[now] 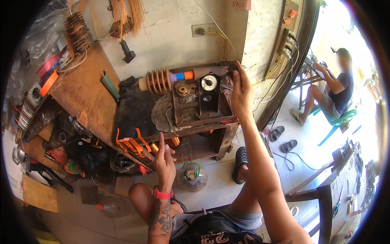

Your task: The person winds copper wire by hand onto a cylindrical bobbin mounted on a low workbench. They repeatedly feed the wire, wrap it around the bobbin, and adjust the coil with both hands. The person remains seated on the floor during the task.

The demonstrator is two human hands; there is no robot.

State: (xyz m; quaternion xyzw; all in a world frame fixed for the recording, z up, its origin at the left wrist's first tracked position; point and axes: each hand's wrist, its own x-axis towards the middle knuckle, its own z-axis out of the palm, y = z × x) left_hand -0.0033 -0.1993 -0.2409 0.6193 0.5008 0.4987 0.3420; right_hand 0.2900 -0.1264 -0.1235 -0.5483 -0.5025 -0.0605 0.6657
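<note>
My right hand [240, 87] reaches up to the right end of a coil winding machine [203, 97] and grips its crank handle [229, 67] near the wall. The machine has a round white dial [209, 82] and a shaft carrying several copper wire coils [158, 80]. My left hand [164, 158] is held up below the bench edge with fingers loosely together; a thin wire may run through them, but I cannot tell. A red band [162, 194] circles that wrist.
A wooden workbench [87, 97] slopes at the left, with orange straps [132, 144] on its edge and cluttered shelves below. A clear plastic jug [191, 175] stands on the floor. Another person [335, 87] sits on a green chair at the right. Sandals [284, 140] lie nearby.
</note>
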